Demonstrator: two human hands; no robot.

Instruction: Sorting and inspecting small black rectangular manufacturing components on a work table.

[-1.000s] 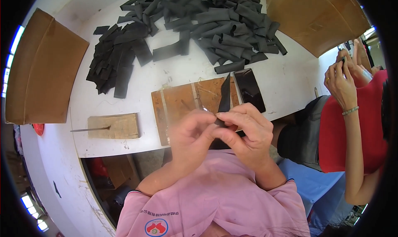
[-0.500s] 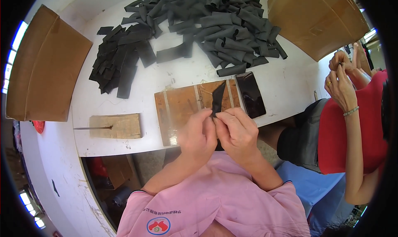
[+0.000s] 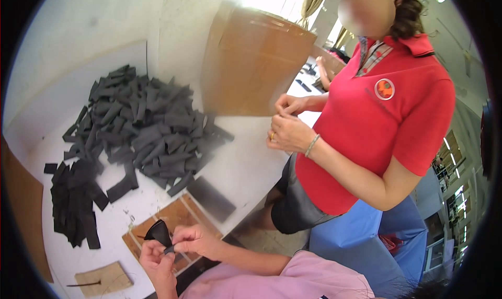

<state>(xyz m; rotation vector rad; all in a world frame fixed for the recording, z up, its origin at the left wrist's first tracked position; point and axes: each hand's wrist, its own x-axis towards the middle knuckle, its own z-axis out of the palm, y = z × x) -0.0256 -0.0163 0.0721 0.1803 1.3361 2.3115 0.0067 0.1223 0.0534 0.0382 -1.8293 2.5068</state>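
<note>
A small black fabric piece [image 3: 158,231], its upper end flaring open like a tube, is between my two hands above the brown taped board [image 3: 180,209]. My left hand [image 3: 158,262] is closed around its lower end. From the right, my right hand [image 3: 197,240] pinches the piece near the left fingertips. A dark phone [image 3: 210,198], blurred, lies past the board's upper right corner. Left of my hands sits a wooden block [image 3: 110,277] with a metal spike [image 3: 83,284] sticking out of it.
Grey-black fabric tubes [image 3: 146,126] are heaped on the white table [image 3: 240,142], beside a stack of flat black strips [image 3: 73,205]. Cardboard boxes stand at the back [image 3: 251,64] and left edge [image 3: 21,210]. At right, a co-worker in red [image 3: 366,142] works with both hands [image 3: 293,126] together.
The view has swung right and up, so the co-worker shows more fully and my hands appear lower left. The black piece, narrow before, now shows a wide open end.
</note>
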